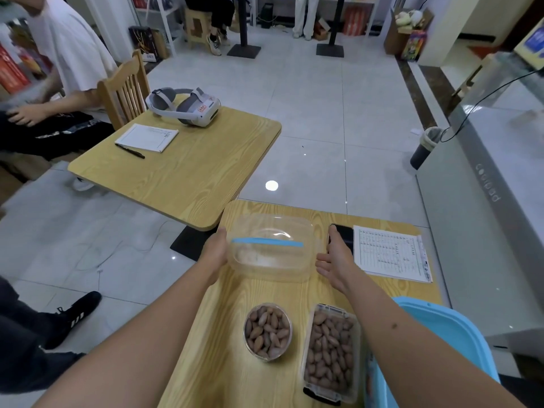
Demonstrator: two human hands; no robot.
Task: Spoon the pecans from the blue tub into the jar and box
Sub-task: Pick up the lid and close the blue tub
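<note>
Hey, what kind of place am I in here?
Probably a shop or office room used for recording sessions: a VR headset and log sheet on the next table, shelves of boxed goods behind.

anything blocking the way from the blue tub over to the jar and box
Nothing visible does. The blue tub sits right beside the box, with the jar just past it, both open-topped and already full of pecans.

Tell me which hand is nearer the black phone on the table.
Right. The right hand has its fingers at the black phone's left edge. The left hand is across the clear container, gripping its left side.
</note>
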